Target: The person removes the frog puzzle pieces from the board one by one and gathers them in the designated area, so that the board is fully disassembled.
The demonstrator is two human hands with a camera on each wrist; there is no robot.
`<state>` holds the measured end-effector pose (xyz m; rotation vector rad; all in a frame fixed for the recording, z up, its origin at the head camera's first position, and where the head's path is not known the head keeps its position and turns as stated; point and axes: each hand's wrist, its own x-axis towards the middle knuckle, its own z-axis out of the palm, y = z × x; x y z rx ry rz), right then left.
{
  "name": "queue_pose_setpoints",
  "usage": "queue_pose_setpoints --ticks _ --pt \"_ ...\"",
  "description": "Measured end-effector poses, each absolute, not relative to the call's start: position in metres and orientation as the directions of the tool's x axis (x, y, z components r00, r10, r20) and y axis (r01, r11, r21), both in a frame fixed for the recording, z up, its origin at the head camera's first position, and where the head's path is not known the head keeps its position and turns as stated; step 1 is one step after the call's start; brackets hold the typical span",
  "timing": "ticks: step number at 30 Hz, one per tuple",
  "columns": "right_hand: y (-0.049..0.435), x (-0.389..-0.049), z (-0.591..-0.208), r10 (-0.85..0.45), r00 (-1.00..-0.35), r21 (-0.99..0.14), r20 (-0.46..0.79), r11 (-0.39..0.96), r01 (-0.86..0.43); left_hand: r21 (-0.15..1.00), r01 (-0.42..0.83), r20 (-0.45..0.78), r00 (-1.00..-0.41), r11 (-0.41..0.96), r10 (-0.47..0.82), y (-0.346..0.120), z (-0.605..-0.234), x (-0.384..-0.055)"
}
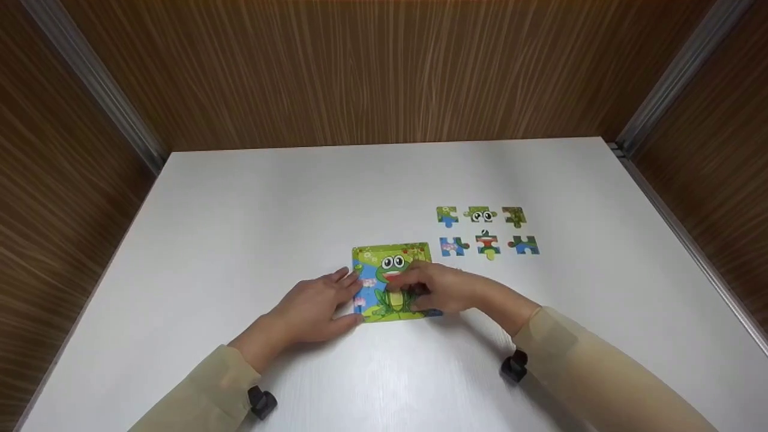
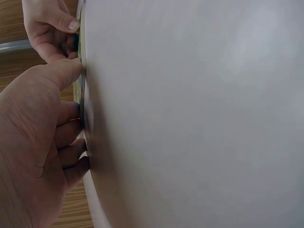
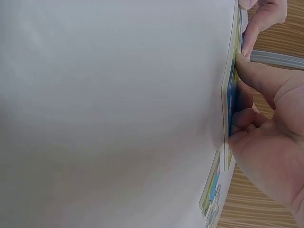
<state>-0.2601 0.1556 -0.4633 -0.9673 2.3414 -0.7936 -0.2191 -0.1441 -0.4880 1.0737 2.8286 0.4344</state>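
Observation:
A square frog puzzle board (image 1: 366, 257) lies on the white table, its picture partly covered by the right hand. Along the board's left edge rests my left hand (image 1: 315, 306), thumb at the lower corner and fingertips at the side. My right hand (image 1: 447, 288) reaches over the lower right of the board with bent fingers. In the right wrist view, its thumb (image 3: 256, 71) and fingertips touch the board's face; whether they pinch a piece is hidden. Several loose jigsaw pieces lie in two rows to the right, among them one with the frog's eyes (image 1: 480, 215) and one with its mouth (image 1: 488, 243).
The white table (image 1: 252, 204) is bounded by a wood-grain panel (image 1: 384, 72) at the back and similar panels at both sides. Metal rails run along the corners. A small black device (image 1: 514, 367) hangs at the right cuff, another (image 1: 261, 402) at the left cuff.

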Motion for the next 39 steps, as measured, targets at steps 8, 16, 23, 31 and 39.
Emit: queue_pose_setpoints --ticks 8,16,23,31,39 --pt "0.1546 -0.2603 -0.4617 -0.751 -0.626 -0.666 -0.208 0.578 -0.472 0.303 0.631 0.014 -0.752 0.714 0.659 -0.1446 -0.4863 -0.2185" --pt "0.1529 -0.26 -0.4592 -0.742 -0.632 -0.663 -0.225 0.592 -0.459 0.305 0.627 0.012 -0.756 0.717 0.655 -0.1445 -0.4861 -0.2189" --pt "0.153 -0.2606 -0.4599 -0.743 -0.63 -0.661 -0.225 0.592 -0.462 0.309 0.622 -0.001 -0.756 0.719 0.654 -0.1447 -0.4854 -0.2188" --pt "0.1522 -0.2607 -0.4599 -0.747 -0.626 -0.667 -0.225 0.586 -0.46 0.307 0.62 -0.007 -0.757 0.722 0.653 -0.1453 -0.4857 -0.2186" --pt "0.1518 -0.2606 -0.4589 -0.744 -0.626 -0.67 -0.232 0.589 -0.452 0.308 0.619 -0.004 -0.759 0.723 0.651 -0.1449 -0.486 -0.2188"
